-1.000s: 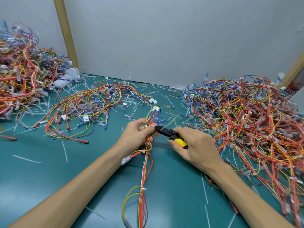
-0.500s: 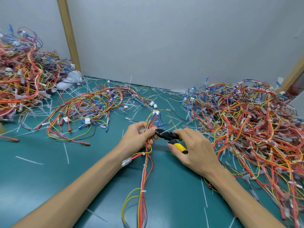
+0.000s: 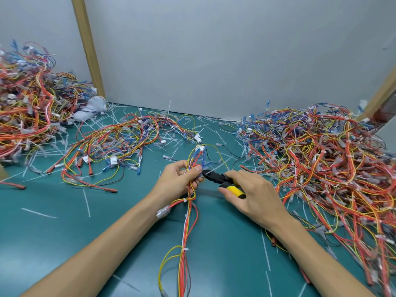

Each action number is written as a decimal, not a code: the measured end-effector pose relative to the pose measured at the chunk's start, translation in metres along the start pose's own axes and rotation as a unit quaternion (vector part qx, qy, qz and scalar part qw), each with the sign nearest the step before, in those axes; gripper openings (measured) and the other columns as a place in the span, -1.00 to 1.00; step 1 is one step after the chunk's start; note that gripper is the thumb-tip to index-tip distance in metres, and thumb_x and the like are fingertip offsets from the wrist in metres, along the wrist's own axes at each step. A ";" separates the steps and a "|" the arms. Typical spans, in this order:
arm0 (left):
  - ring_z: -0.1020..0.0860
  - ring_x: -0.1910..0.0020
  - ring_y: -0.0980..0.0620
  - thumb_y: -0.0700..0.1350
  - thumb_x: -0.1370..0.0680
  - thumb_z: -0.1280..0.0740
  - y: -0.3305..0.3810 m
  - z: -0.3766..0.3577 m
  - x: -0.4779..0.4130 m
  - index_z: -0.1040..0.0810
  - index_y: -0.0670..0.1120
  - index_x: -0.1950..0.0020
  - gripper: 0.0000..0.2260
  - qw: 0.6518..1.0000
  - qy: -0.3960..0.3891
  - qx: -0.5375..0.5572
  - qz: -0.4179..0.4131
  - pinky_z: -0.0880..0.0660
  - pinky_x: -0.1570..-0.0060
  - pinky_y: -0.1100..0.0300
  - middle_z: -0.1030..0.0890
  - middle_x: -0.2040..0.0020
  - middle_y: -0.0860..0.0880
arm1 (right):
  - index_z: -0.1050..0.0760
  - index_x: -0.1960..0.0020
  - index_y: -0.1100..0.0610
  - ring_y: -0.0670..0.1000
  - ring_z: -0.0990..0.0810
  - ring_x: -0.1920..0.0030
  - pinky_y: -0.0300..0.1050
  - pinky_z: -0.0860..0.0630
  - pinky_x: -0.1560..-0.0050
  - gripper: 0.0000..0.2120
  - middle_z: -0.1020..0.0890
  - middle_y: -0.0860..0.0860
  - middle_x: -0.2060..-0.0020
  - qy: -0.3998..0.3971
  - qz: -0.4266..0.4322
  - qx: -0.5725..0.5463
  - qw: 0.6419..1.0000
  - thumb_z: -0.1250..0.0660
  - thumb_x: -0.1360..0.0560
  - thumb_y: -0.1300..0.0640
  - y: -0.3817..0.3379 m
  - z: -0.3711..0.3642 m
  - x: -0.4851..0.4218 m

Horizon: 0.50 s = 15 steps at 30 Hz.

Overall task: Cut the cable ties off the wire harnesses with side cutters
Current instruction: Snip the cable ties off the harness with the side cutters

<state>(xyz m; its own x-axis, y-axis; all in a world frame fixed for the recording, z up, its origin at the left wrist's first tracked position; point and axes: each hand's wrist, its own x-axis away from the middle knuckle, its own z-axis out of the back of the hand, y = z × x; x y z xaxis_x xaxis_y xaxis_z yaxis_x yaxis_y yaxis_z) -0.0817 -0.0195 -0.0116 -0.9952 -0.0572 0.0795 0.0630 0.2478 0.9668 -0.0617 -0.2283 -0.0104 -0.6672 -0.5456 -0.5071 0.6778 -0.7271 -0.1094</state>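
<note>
Grips a wire harness (image 3: 184,266) in the left hand (image 3: 179,182), with fingers and thumb curled round the bundle of red, yellow and blue wires near the middle of the table (image 3: 53,243). Holds side cutters (image 3: 219,179) in the right hand (image 3: 256,197), with fingers wrapped round the yellow-and-black handles and the thumb along the near handle. Points the black nose of the cutters left at the bundle, tip at the wires just beside the left thumb; cannot tell whether the blades are apart or whether they touch a wire.

Lets the harness trail from the left hand toward the near edge, flat on the green table top, with white cable ties (image 3: 185,249) cinched round it at several spots nearer than the hand. Just beyond the hand, white plugs at the far ends of the wires.

No bins here, only heaps. On the right, a large right heap (image 3: 321,163) of tangled harnesses, running from the far wall to the near edge, close by the right forearm. On the far left, a left heap (image 3: 27,108) of the same. Between them, beyond the hands, a loose spread (image 3: 120,140) of harnesses. All over the table, thin white tie scraps (image 3: 86,202). At the foot of a wooden post (image 3: 87,50), a grey cloth (image 3: 90,110) beside the left heap.
</note>
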 end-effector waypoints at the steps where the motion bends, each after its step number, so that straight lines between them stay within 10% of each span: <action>1: -0.46 0.50 0.12 -0.19 -0.58 -0.34 0.000 0.000 0.000 -0.50 -0.19 0.03 -0.92 1.000 0.001 0.001 0.000 -0.37 0.55 0.33 -0.60 0.37 -0.06 | -0.52 -0.06 0.03 0.05 -0.54 0.22 -0.09 -0.43 0.23 -0.64 -0.56 -0.08 0.23 -0.010 -0.001 0.005 1.000 -0.18 -0.53 -0.22 0.000 0.001 0.000; 15: -0.45 0.56 0.11 -0.17 -0.58 -0.34 0.001 0.000 0.002 -0.48 -0.18 0.07 -0.90 0.998 0.033 -0.044 -0.038 -0.34 0.59 0.34 -0.62 0.34 -0.08 | -0.43 0.03 -0.01 0.10 -0.54 0.22 -0.05 -0.37 0.31 -0.78 -0.47 -0.14 0.28 -0.004 -0.080 -0.042 0.996 -0.28 -0.55 -0.16 -0.006 -0.003 0.001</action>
<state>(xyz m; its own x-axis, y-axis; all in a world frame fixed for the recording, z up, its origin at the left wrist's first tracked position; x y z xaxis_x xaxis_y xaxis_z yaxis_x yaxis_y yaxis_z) -0.0835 -0.0194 -0.0103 -0.9904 -0.1369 0.0180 -0.0034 0.1542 0.9880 -0.0657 -0.2231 -0.0127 -0.7714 -0.4287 -0.4703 0.5852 -0.7682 -0.2596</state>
